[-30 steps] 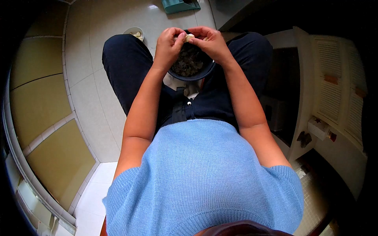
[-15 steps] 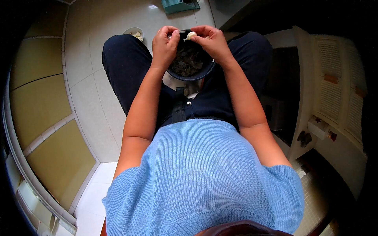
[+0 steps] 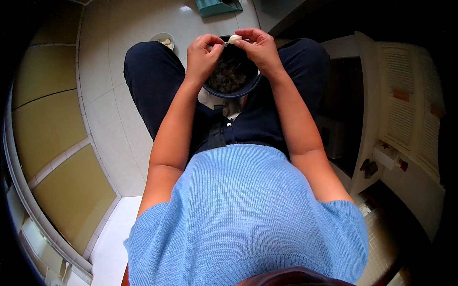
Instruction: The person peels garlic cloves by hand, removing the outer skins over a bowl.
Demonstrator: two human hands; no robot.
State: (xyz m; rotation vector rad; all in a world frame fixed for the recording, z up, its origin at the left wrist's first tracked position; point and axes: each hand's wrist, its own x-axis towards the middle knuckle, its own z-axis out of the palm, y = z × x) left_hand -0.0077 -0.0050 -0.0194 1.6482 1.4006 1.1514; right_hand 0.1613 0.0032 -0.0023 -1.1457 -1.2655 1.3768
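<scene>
My right hand pinches a white garlic clove between thumb and fingers. Close beside it, my left hand is closed with thumb against fingers. A thin, pale sliver shows at its fingertips, touching or almost touching the clove; whether it is peel or a small blade I cannot tell. Both hands are above a dark round bucket between my knees. Inside the bucket lie dark, flaky scraps.
A white bowl with several pale cloves stands on the tiled floor beyond my left knee. A teal dustpan lies at the far edge. Olive panels line the left; a cabinet with slatted doors is on the right.
My left hand has shifted right and turned so its fingertips meet near the clove. The clove has moved slightly up and right with my right hand.
</scene>
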